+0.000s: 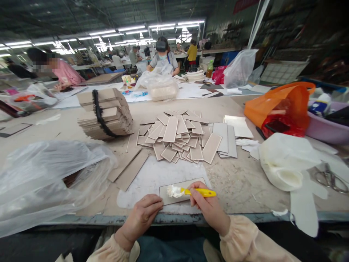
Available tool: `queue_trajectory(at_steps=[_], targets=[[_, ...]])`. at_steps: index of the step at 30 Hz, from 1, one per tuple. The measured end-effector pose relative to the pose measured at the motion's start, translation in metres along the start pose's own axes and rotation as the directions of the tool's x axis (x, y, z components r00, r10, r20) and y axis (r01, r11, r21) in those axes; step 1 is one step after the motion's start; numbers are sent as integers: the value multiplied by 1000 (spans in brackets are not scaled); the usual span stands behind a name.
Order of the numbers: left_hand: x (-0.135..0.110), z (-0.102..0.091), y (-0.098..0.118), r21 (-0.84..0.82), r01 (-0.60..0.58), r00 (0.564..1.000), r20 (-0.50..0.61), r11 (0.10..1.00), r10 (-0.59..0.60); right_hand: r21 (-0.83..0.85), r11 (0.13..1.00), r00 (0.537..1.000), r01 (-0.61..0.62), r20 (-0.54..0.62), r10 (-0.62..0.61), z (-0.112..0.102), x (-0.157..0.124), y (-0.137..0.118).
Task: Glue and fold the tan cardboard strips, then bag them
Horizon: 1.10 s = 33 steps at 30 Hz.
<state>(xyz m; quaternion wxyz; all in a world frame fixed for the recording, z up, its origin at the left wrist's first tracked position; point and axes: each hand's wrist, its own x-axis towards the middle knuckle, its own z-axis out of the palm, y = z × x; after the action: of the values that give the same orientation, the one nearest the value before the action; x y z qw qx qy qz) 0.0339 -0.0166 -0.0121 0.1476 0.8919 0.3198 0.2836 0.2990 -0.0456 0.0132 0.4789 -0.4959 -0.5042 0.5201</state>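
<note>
My right fingers grasp a yellow brush over the board; my left fingers touch the board's left end, pinching or not I can't tell.

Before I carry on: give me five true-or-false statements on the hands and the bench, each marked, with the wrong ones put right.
1. The right hand holds a yellow brush. True.
2. The left hand holds the scissors. False: the left hand touches the board under the brush, and the scissors lie to the right on the bench.
3. A black strap goes around the bundle. True.
4. The orange bag stands left of the bundle. False: the orange bag is to its right.
5. The loose pile lies between the bundle and the orange bag. True.
</note>
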Motion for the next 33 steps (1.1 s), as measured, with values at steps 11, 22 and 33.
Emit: queue_trajectory(at_steps=[11,22,33], targets=[[1,0,1,-7,-24,1000,12,1000,24,-55,997,992,-60,104,65,21,11,3],[3,3,2,-41,-14,1000,25,999,15,-258,965,999,-39,15,45,3,12,-6],[5,2,2,-39,-44,999,8,998,44,-407,912,992,-48,-124,-4,-51,8,-13]])
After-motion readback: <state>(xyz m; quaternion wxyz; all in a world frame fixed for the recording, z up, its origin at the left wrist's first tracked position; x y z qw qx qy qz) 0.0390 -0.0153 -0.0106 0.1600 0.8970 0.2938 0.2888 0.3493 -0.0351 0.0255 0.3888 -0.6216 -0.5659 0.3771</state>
